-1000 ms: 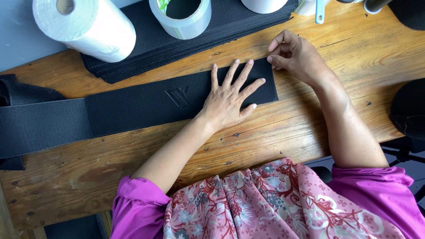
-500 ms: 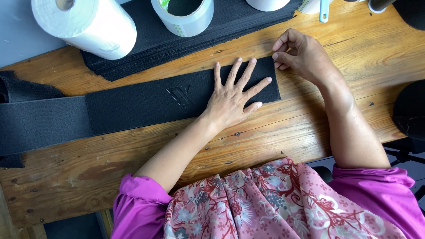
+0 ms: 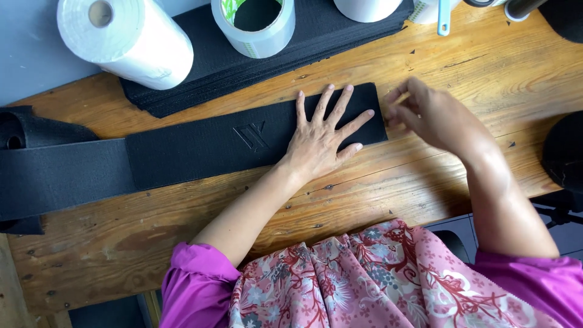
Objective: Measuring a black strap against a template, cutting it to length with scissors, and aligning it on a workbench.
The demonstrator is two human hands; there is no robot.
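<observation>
A long black elastic band (image 3: 200, 146) with an embossed emblem lies across the wooden table (image 3: 461, 67). My left hand (image 3: 322, 136) rests flat on its right part, fingers spread wide. My right hand (image 3: 428, 112) is blurred at the band's right end, fingers curled near the edge. Whether it pinches the band I cannot tell.
A stack of black band pieces (image 3: 231, 64) lies at the back, with a clear tape roll (image 3: 255, 24) on it. A white paper roll (image 3: 124, 39) sits at the back left. A dark round object (image 3: 565, 152) is at the right edge.
My right hand has moved down and left towards the band's right end and is now blurred. The left hand stays flat on the band.
</observation>
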